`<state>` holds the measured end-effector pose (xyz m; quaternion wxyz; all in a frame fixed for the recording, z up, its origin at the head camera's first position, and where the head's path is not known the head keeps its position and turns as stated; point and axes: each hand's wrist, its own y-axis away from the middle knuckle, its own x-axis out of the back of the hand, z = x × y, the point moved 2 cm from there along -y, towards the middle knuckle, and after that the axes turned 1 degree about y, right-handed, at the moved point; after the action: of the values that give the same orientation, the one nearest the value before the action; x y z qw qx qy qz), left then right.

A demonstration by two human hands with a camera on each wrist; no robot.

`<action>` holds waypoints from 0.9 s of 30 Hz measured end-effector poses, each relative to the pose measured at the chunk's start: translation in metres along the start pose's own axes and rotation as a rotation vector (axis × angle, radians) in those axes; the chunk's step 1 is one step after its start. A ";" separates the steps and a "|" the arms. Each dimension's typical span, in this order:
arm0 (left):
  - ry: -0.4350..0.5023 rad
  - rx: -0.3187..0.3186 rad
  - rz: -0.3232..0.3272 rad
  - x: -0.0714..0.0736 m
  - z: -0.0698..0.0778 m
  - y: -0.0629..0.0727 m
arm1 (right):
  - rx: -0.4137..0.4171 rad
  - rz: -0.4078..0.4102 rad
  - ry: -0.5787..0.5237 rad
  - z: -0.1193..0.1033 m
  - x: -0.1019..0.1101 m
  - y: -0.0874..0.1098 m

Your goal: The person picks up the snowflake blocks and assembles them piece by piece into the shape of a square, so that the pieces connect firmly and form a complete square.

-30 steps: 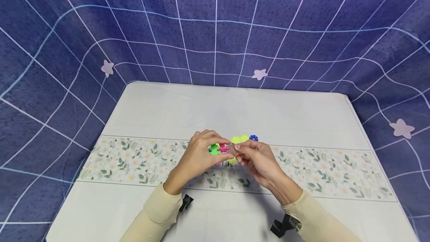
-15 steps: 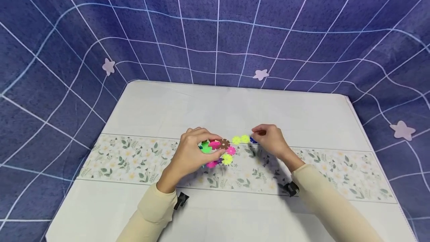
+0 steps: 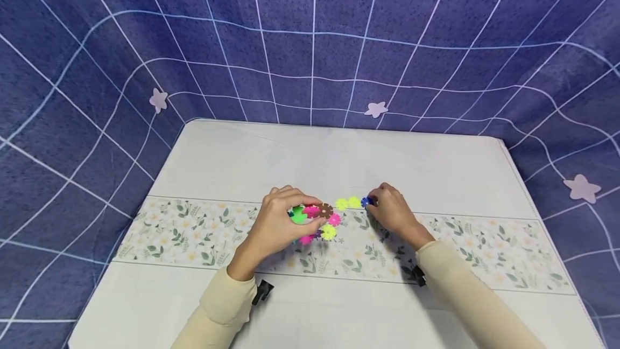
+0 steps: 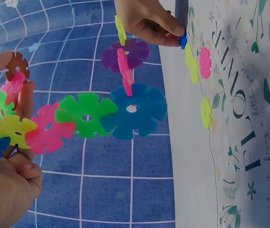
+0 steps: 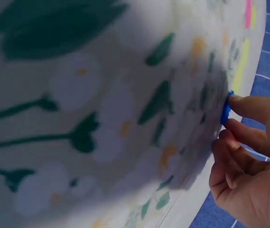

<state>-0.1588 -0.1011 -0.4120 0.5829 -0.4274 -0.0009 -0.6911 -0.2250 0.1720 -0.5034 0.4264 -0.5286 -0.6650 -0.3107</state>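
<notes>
Linked flower discs (image 4: 78, 108) are pinched in our left hand (image 3: 277, 221); to their right, our right hand (image 3: 392, 211) pinches a blue disc (image 3: 365, 202), two yellow discs (image 3: 342, 203) lying between.

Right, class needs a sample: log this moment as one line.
left hand: holds flower chain | right hand: pinches blue flower | tabletop: yellow flowers, pink flower

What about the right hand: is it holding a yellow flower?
No, the right hand pinches a blue flower, and the nearest yellow flower lies beside the blue one.
</notes>
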 end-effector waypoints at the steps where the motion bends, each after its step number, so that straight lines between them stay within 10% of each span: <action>1: 0.002 -0.005 -0.002 0.000 0.000 0.000 | -0.003 0.000 0.006 -0.001 0.001 0.000; 11: -0.012 0.015 -0.027 -0.002 0.000 0.000 | -0.013 -0.001 -0.221 0.000 0.019 0.009; 21: -0.036 0.038 -0.039 0.000 0.003 0.000 | 0.062 0.031 -0.702 -0.061 0.062 0.046; 27: -0.036 0.027 -0.069 -0.001 0.004 -0.001 | 0.125 0.118 -0.658 -0.080 0.071 0.058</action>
<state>-0.1573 -0.0980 -0.4093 0.5643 -0.4315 -0.0355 -0.7029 -0.1553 0.1487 -0.4063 0.2379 -0.6108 -0.7530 -0.0569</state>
